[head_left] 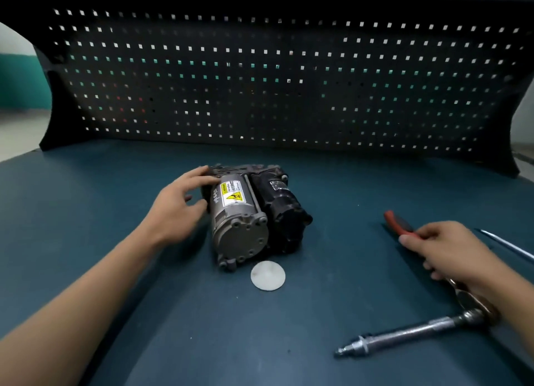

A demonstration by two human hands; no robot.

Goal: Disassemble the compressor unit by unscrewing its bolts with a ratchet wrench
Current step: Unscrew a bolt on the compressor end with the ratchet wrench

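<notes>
On the dark teal bench top [86, 200], backed by a black pegboard [260, 82], a flat white disc [268, 275] lies just in front of the compressor unit [239, 220], near its round grey end cap. A thin metal rod [508, 248] lies at the far right edge, just beyond the right hand [445, 247]. Nothing lies between the two hands except bare bench.

The compressor unit rests on its side at mid-bench, its grey cylinder bearing a yellow warning label [231, 196] and a black housing beside it. The left hand [179, 209] rests against its upper left side, fingers spread and fairly straight, touching the finned top.

The right hand is curled round the ratchet wrench [398, 223], whose red handle sticks out past the fingers. Its long extension bar [404, 332] lies on the bench, pointing left. The wrench is well apart from the compressor, to its right.
</notes>
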